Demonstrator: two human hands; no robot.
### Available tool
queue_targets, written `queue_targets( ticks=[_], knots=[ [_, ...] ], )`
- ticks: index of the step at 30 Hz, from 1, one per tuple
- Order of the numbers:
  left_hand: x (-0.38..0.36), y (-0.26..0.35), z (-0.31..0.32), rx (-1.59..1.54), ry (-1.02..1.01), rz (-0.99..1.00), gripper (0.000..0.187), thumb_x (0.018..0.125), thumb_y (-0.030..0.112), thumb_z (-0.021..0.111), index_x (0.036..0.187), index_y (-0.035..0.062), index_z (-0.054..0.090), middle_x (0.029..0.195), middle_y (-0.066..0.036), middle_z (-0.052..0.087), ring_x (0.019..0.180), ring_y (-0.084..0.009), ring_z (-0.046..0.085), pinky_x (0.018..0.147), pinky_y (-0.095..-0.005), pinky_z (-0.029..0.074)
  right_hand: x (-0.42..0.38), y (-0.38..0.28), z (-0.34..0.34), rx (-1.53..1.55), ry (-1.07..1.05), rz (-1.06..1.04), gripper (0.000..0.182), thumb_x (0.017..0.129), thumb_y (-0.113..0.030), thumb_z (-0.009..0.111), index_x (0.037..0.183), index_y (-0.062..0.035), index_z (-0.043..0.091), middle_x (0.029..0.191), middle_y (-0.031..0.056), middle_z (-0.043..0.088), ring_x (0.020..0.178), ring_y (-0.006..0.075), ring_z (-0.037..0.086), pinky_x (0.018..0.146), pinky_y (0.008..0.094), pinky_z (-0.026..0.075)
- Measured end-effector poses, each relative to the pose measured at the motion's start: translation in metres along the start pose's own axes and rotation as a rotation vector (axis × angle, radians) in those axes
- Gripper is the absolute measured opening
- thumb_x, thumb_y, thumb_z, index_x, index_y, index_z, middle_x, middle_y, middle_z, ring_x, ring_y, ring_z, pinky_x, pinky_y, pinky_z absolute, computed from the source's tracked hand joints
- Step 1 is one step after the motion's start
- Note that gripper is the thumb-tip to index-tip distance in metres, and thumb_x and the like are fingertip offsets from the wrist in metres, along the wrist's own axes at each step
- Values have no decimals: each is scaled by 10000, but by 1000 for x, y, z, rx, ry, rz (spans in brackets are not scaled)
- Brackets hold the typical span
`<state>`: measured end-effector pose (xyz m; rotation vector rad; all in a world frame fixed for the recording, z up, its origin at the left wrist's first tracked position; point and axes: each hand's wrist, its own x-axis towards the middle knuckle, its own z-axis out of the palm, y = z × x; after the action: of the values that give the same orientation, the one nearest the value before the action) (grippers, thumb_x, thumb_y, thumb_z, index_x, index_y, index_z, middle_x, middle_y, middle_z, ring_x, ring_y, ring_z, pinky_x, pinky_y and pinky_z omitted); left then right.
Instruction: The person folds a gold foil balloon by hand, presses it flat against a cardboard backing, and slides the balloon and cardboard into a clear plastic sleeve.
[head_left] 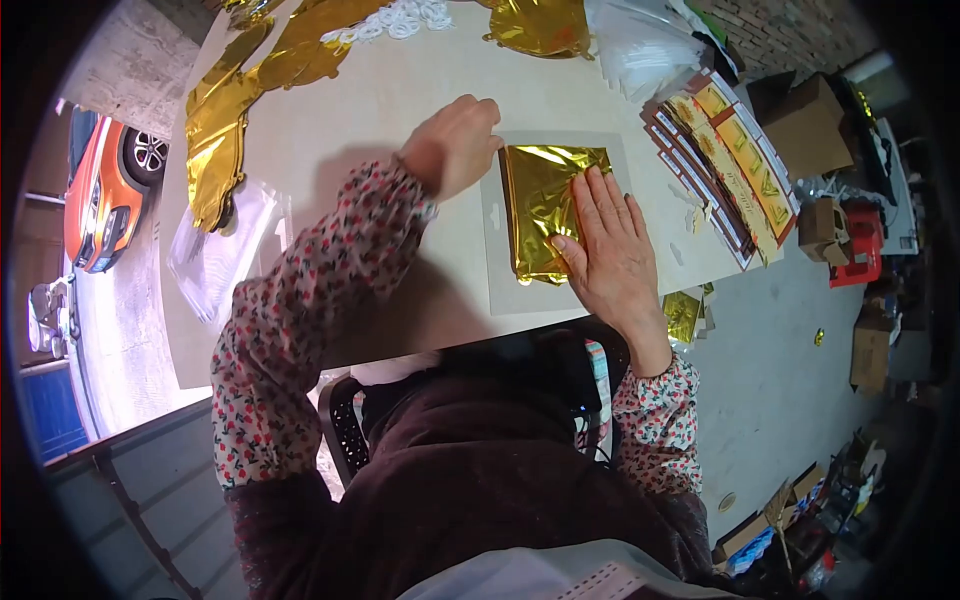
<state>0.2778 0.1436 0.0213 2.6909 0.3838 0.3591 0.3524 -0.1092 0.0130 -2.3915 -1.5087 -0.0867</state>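
Fingers of the right hand lie extended, slightly spread, on the right side of the folded gold foil. Foil rests on the bench, long axis pointing away from the person. Left hand curls beside its far-left corner; grip cannot be determined.

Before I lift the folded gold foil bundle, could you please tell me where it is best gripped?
Probably pinch the folded gold foil bundle by its long left edge, coming from the left: it lies flat, that side is mostly uncovered, and the right hand lies over its right side.
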Motion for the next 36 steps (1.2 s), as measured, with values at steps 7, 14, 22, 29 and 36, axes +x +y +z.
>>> queue_targets(
  ticks=[7, 14, 22, 29, 36],
  knots=[
    [3, -3, -34, -69, -337, -198, 222, 841, 196, 713, 923, -2, 656, 945, -153, 684, 906, -289, 668, 799, -392, 527, -7, -16, -1, 11, -15, -89, 676, 986, -397, 561, 1514, -21, 371, 1573, 177, 358, 1469, 317, 320, 1196, 478, 247],
    [-92, -81, -56, -69, -2, 56, 186, 873, 138, 694, 999, 24, 618, 905, -118, 643, 822, -262, 629, 754, -378, 522, 1, -90, 20, 87, 11, -204, 673, 973, -409, 579, 1479, 3, 417, 1536, 202, 404, 1445, 336, 356, 1169, 511, 286],
    [-184, -10, -69, -36, 115, 210, 723, 865, 434, 725, 1406, 12, 496, 1420, -237, 509, 1336, -381, 477, 1072, -449, 420, 3, -101, 28, 58, 0, -207, 670, 985, -415, 562, 1489, -2, 409, 1544, 200, 397, 1452, 332, 349, 1181, 508, 256],
    [-176, -8, -49, 114, 73, 205, 821, 810, 490, 743, 1374, -56, 503, 1450, -234, 496, 1368, -370, 454, 1123, -459, 360, 2, -98, 28, 52, -24, -192, 668, 986, -397, 562, 1499, -4, 392, 1550, 210, 382, 1452, 351, 342, 1179, 516, 255],
    [-178, -4, -58, 61, 17, 155, 847, 786, 417, 776, 1426, -34, 452, 1488, -204, 462, 1407, -373, 406, 1138, -455, 331, 4, -99, 22, 77, -49, -198, 703, 969, -377, 595, 1507, 12, 365, 1536, 220, 392, 1455, 359, 332, 1180, 519, 252]
  ],
)
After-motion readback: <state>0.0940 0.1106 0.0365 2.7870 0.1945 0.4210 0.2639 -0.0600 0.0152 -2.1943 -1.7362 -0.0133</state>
